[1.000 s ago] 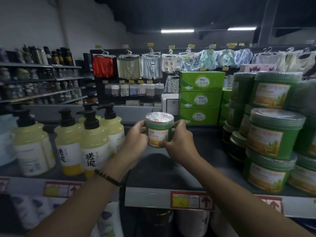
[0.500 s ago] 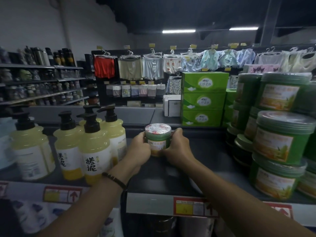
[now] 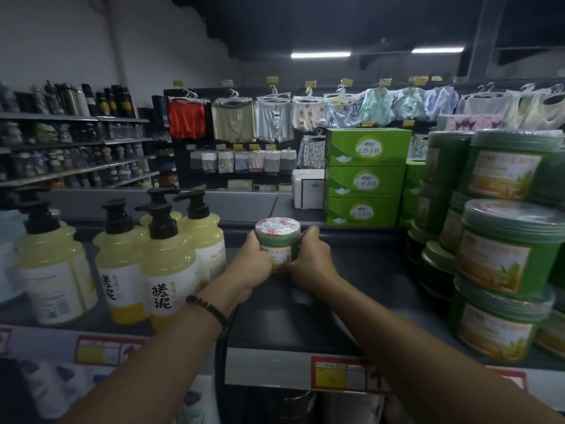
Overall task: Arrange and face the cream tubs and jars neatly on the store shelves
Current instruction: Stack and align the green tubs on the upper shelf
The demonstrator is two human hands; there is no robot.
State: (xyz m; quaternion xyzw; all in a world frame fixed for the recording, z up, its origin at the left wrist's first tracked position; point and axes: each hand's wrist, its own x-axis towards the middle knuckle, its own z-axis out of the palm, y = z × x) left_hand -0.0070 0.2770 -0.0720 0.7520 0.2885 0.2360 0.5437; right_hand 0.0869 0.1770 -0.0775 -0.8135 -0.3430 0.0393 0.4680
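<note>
- The left hand [image 3: 252, 267] and right hand [image 3: 312, 258] clasped the small green cream jar [image 3: 276, 243] with curled fingers, well left of the large green tubs [image 3: 495, 261].
- It seemed best to set it flat on the shelf [image 3: 305, 316], with the label forward.

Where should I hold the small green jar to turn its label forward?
Hold the small green jar by its round side wall below the lid, one hand from each side, as the left hand and right hand do now. It is upright, and its shiny lid looks slippery.

Both forearms [image 3: 412, 347] bare; a dark beaded bracelet [image 3: 208, 310] circles the left wrist
</note>
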